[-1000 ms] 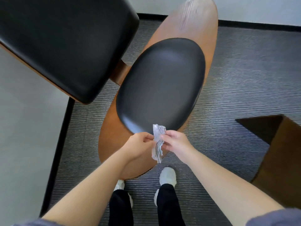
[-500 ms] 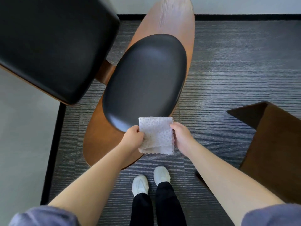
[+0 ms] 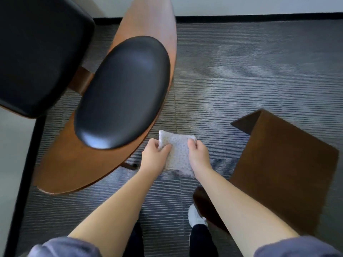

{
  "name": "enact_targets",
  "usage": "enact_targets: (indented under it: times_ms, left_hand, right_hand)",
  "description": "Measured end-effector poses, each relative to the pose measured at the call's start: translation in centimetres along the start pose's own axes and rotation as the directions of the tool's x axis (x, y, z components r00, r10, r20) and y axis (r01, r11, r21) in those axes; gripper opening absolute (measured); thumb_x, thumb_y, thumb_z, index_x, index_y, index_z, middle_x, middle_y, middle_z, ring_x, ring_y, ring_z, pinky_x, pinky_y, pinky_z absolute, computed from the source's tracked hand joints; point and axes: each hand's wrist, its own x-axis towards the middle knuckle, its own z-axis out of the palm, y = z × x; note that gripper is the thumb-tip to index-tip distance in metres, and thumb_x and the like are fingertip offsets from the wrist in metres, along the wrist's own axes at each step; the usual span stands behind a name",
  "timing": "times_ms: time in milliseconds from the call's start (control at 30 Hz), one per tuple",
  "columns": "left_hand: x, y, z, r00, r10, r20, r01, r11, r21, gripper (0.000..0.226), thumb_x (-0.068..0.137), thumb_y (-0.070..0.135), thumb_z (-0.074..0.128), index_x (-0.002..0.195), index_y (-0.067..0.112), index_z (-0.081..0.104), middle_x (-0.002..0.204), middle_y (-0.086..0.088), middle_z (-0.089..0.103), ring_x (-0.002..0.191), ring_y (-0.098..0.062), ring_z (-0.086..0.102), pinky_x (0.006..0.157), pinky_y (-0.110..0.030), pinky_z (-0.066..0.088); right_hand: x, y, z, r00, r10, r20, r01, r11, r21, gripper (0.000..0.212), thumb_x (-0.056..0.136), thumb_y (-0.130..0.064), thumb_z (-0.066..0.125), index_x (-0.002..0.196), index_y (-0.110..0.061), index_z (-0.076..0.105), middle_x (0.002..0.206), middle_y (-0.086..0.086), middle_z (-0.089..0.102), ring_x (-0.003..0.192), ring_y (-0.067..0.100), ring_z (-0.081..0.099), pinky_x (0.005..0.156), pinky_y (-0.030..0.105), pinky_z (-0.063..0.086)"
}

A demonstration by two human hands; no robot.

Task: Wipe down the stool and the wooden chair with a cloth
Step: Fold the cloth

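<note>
Both the left hand (image 3: pixel 154 156) and right hand (image 3: pixel 197 153) pinch the cloth (image 3: pixel 178 152) above the carpet (image 3: pixel 241 71) between chair (image 3: pixel 74 164) and stool (image 3: pixel 285 164), apparently readying it; next it needs pressing flat onto a seat.

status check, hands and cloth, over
Left hand and right hand both grip the cloth, held over carpet. Chair left, stool right, cloth touching neither. Nothing in the way.

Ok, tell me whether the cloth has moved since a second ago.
Yes. The cloth, earlier overlapping the near tip of the black seat pad, is now clear of it to the right, nearer the stool.
</note>
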Motion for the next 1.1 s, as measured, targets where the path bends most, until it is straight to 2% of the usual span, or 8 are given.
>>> enact_targets:
  times_ms: [100, 267, 400, 500, 567, 767, 967, 1100]
  left_hand:
    - [-1.6, 1.3, 7.2, 1.0, 0.027, 0.008, -0.027, 0.998, 0.06, 0.024, 0.094, 0.04, 0.055, 0.093, 0.017, 0.052, 0.084, 0.004, 0.059, 0.075, -0.011, 0.056, 0.056, -0.026, 0.041]
    - [-2.7, 2.5, 19.0, 0.979, 0.175, 0.102, -0.198, 0.935, 0.295, 0.03, 0.099, 0.046, 0.038, 0.085, 0.02, 0.042, 0.082, -0.003, 0.062, 0.08, -0.029, 0.058, 0.067, -0.039, 0.047]
    - [-2.0, 2.7, 27.0, 0.937, 0.26, 0.233, -0.342, 0.821, 0.458, 0.027, 0.103, 0.039, 0.031, 0.108, 0.016, 0.043, 0.094, -0.01, 0.064, 0.088, -0.034, 0.06, 0.069, -0.04, 0.046]
    - [-1.1, 2.0, 31.7, 0.825, 0.488, 0.284, -0.55, 0.581, 0.599, 0.022, 0.094, 0.033, 0.059, 0.096, 0.014, 0.048, 0.067, -0.002, 0.061, 0.061, -0.024, 0.059, 0.056, -0.031, 0.036]
    - [-0.9, 1.7, 34.1, 0.721, 0.575, 0.386, -0.642, 0.347, 0.683, 0.04, 0.062, 0.023, 0.087, 0.073, 0.018, 0.048, 0.045, 0.009, 0.042, 0.04, -0.015, 0.041, 0.051, -0.027, 0.031]
    - [0.3, 2.2, 37.8, 0.671, 0.571, 0.473, -0.648, 0.142, 0.748, 0.044, 0.058, 0.021, 0.088, 0.074, 0.021, 0.047, 0.046, 0.011, 0.04, 0.05, -0.016, 0.028, 0.062, -0.033, 0.038]
    - [1.7, 2.8, 39.6, 0.659, 0.572, 0.488, -0.639, 0.083, 0.765, 0.041, 0.074, 0.023, 0.077, 0.086, 0.02, 0.039, 0.054, 0.009, 0.049, 0.054, -0.016, 0.039, 0.073, -0.037, 0.039]
    - [1.5, 3.7, 38.9, 0.688, 0.629, 0.362, -0.588, 0.191, 0.786, 0.044, 0.07, 0.045, 0.078, 0.095, 0.014, 0.057, 0.077, 0.001, 0.06, 0.07, -0.02, 0.058, 0.071, -0.039, 0.045]
  right_hand:
    - [1.6, 3.2, -6.5, 0.978, -0.132, -0.161, 0.103, 0.978, -0.18, 0.039, 0.103, -0.032, 0.038, 0.068, -0.015, 0.036, 0.066, 0.002, 0.044, 0.066, 0.024, 0.045, 0.057, 0.038, 0.029]
    - [5.4, 10.1, -16.1, 0.942, -0.142, -0.305, 0.026, 0.934, -0.356, 0.036, 0.104, -0.038, 0.028, 0.094, -0.011, 0.05, 0.095, 0.017, 0.064, 0.092, 0.037, 0.058, 0.07, 0.041, 0.039]
    - [8.8, 14.3, -21.6, 0.905, -0.136, -0.402, -0.073, 0.884, -0.462, 0.033, 0.105, -0.038, 0.024, 0.097, -0.015, 0.046, 0.095, 0.015, 0.065, 0.089, 0.038, 0.06, 0.066, 0.037, 0.04]
    - [11.2, 16.9, -24.9, 0.893, -0.167, -0.419, -0.119, 0.809, -0.576, 0.032, 0.104, -0.038, 0.024, 0.099, -0.015, 0.047, 0.092, 0.011, 0.067, 0.084, 0.035, 0.062, 0.063, 0.036, 0.04]
    - [12.2, 18.3, -26.8, 0.886, -0.22, -0.408, -0.132, 0.724, -0.677, 0.033, 0.104, -0.038, 0.025, 0.098, -0.015, 0.047, 0.089, 0.008, 0.068, 0.079, 0.033, 0.064, 0.06, 0.034, 0.039]
    - [14.2, 20.0, -30.2, 0.857, -0.293, -0.424, -0.177, 0.605, -0.777, 0.029, 0.103, -0.041, 0.031, 0.097, -0.015, 0.045, 0.075, 0.003, 0.066, 0.063, 0.024, 0.063, 0.048, 0.027, 0.034]
    - [15.2, 20.1, -30.8, 0.868, -0.292, -0.401, -0.206, 0.522, -0.828, 0.025, 0.102, -0.044, 0.033, 0.106, -0.02, 0.039, 0.065, -0.007, 0.052, 0.051, 0.013, 0.053, 0.044, 0.023, 0.034]
    - [14.6, 20.2, -31.0, 0.8, -0.365, -0.477, -0.14, 0.658, -0.74, 0.035, 0.095, -0.038, 0.053, 0.121, -0.015, 0.049, 0.078, 0.001, 0.064, 0.059, 0.017, 0.061, 0.05, 0.026, 0.045]
